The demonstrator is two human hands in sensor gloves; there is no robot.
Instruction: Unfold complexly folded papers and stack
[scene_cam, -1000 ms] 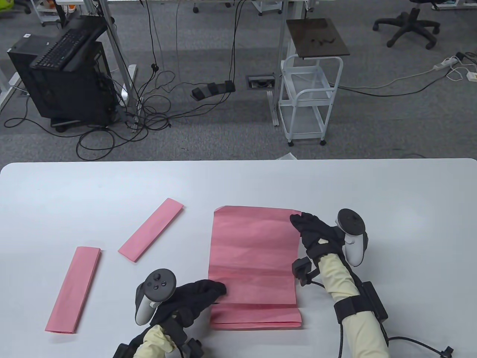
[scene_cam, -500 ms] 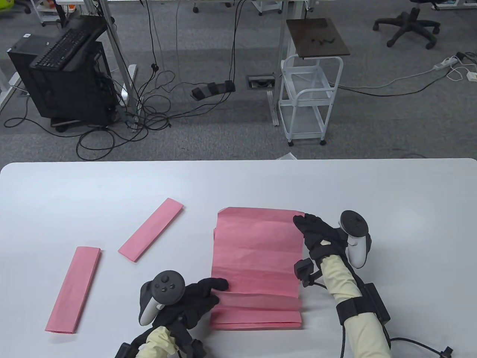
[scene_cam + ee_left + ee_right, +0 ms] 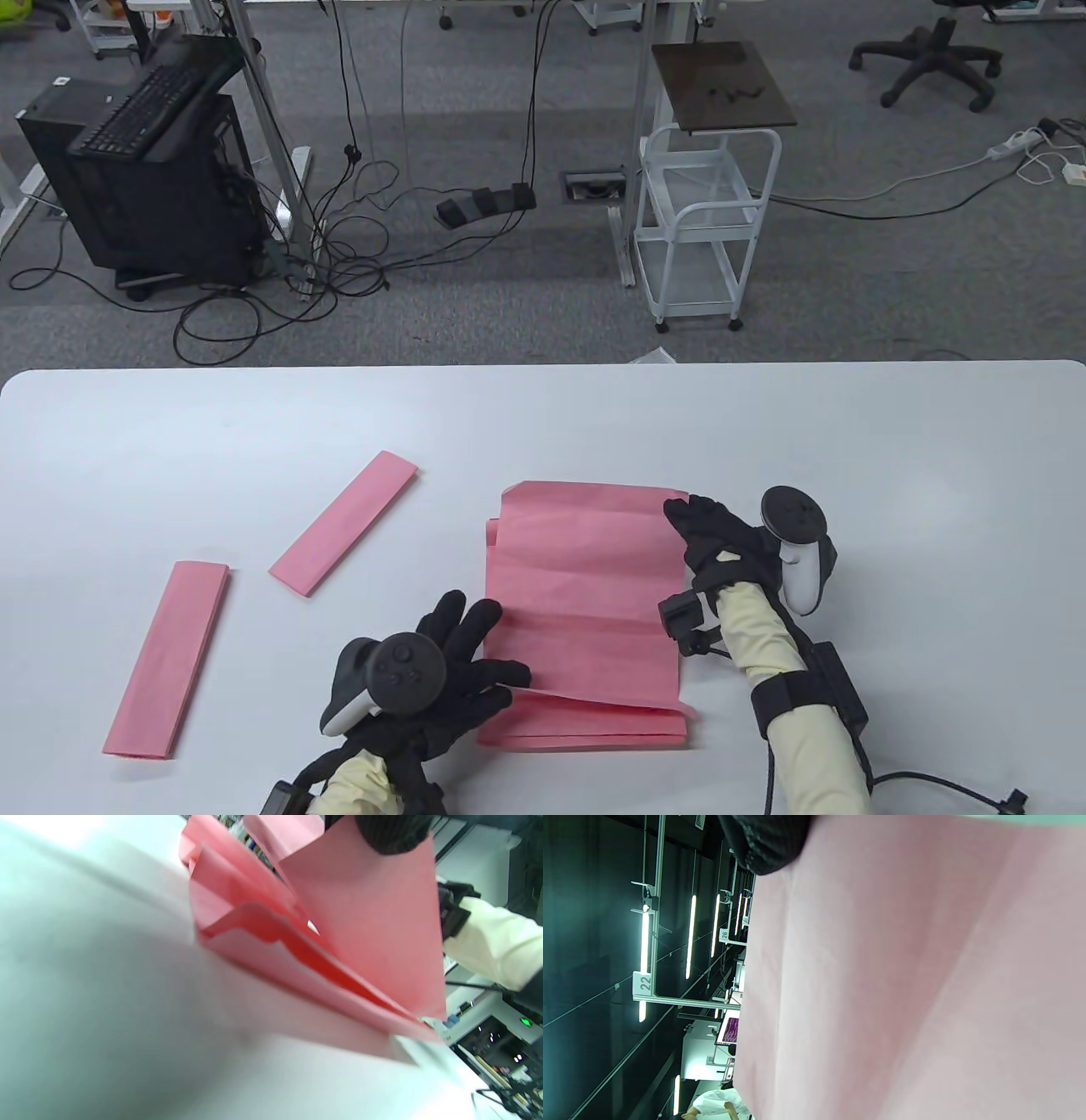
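Between my two hands lies the pink sheet (image 3: 585, 594), partly opened out on the white table (image 3: 543, 424), its top layer lifted off the folded layers beneath. My right hand (image 3: 721, 543) is at the sheet's far right corner, fingers curled onto the edge and pinching it; the right wrist view is filled with pink paper with one dark fingertip (image 3: 768, 844) at the top. My left hand (image 3: 458, 671) sits at the near left edge of the same sheet, two fingers spread straight out and away from me, while thumb and another finger close on the raised layer; in the left wrist view a gloved fingertip (image 3: 394, 832) presses on that raised flap, and the stacked folds gape open below it. Out beyond my left hand, well apart from it, a folded pink strip (image 3: 344, 522) lies at a slant. Further to the left of that hand, nearer my edge of the table, a second folded strip (image 3: 167, 660) lies, apart from the first. Both strips are flat and untouched.
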